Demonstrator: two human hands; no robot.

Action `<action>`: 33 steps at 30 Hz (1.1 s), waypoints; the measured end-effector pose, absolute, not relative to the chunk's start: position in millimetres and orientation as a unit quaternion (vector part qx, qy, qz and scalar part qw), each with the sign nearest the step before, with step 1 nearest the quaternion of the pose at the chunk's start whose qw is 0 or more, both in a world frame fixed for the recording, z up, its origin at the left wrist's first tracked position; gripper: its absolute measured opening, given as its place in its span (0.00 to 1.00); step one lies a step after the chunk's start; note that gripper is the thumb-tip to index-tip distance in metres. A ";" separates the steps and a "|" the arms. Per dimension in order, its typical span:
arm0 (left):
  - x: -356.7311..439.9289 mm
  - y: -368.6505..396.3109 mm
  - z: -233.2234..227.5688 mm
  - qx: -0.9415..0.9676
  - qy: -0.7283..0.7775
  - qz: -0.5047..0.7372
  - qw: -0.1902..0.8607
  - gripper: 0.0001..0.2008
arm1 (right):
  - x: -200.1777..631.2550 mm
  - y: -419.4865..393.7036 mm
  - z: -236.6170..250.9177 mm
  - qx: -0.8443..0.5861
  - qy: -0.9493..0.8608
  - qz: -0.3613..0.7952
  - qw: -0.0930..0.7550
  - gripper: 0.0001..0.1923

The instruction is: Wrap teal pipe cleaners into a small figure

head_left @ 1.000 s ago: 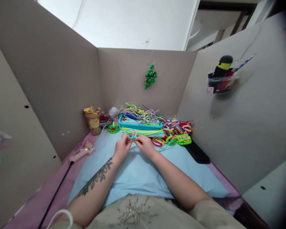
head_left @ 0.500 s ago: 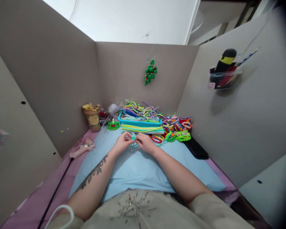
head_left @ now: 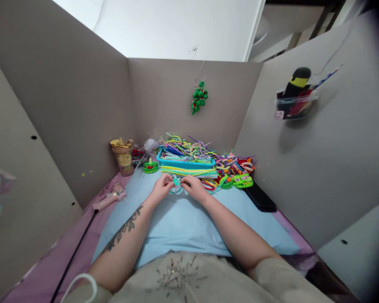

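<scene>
Just in front of the blue tray (head_left: 185, 163), the left hand (head_left: 160, 190) and right hand (head_left: 193, 188) pinch a small teal pipe-cleaner piece (head_left: 176, 182), seemingly half-shaped, with loose ends left to twist.

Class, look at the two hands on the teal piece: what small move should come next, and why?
Probably another small twist of the teal piece. The left hand and right hand both pinch it between them just above the blue mat, and a loose loop seems to hang beneath it, so it looks unfinished.
</scene>
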State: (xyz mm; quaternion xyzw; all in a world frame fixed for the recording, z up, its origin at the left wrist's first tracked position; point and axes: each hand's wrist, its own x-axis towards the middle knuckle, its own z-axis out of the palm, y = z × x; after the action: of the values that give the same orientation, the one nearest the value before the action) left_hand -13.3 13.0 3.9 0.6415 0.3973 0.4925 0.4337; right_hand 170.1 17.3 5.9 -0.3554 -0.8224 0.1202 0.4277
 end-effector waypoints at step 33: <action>3.9 1.5 7.6 0.541 0.435 0.600 0.398 0.15 | 146.2 9.5 7.2 -0.414 -0.674 0.355 0.498 0.10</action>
State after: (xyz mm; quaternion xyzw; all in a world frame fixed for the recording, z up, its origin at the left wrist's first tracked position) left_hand 3.9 1.5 7.6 0.5407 0.4351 0.5997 0.3984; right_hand 146.2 9.5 7.2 -0.4143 -0.6741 0.3547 0.4981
